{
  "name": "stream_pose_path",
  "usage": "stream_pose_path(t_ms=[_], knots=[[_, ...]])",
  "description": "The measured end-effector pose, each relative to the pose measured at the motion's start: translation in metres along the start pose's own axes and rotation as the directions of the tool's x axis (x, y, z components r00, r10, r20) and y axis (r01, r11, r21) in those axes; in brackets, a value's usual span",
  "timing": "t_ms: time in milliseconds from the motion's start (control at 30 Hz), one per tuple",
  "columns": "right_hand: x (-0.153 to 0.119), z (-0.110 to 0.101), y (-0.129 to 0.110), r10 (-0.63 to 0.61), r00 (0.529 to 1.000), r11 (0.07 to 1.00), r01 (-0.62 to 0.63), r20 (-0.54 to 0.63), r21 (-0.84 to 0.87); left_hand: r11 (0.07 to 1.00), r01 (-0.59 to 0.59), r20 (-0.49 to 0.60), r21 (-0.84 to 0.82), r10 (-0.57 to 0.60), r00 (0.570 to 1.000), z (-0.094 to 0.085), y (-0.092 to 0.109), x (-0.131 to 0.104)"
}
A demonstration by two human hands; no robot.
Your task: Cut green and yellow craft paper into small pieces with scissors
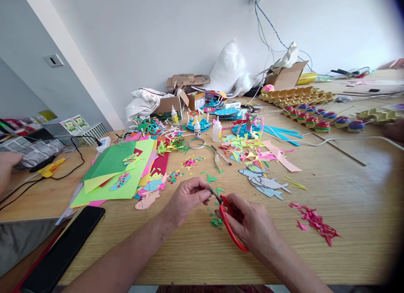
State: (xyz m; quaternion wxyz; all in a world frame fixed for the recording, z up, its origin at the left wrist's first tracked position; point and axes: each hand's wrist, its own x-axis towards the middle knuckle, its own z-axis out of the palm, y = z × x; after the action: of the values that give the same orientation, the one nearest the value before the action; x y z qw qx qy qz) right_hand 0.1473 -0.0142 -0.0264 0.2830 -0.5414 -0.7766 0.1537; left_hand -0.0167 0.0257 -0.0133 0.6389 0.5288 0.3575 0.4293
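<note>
My right hand (pixel 248 219) grips red-handled scissors (pixel 229 225), their dark blades pointing up and left. The blade tips meet the fingertips of my left hand (pixel 191 198), which are pinched together; whatever they hold is too small to make out. Small green paper clippings (pixel 216 222) lie on the table beneath the scissors, with more just beyond my hands. Right of them are grey paper fish (pixel 268 183). Colourful paper fish (pixel 147 199) lie left of my left hand, beside a stack of coloured sheets (pixel 107 162).
A black phone (pixel 65 246) lies at the left front edge. Magenta scraps (pixel 317 221) are at the right. Glue bottles (pixel 216 130), a tape ring (pixel 196 143) and a pen (pixel 221 155) stand or lie beyond my hands. Another person's hand (pixel 9 162) shows at far left.
</note>
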Motion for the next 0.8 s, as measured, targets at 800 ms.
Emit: stream_pose_path(t_ms=[800], knots=[[-0.0016, -0.0065, 0.0044, -0.008, 0.998, 0.998, 0.011, 0.054, -0.062, 0.999, -0.003, -0.007, 0.034, 0.003, 1.000, -0.0028, 0.0041, 0.0010]])
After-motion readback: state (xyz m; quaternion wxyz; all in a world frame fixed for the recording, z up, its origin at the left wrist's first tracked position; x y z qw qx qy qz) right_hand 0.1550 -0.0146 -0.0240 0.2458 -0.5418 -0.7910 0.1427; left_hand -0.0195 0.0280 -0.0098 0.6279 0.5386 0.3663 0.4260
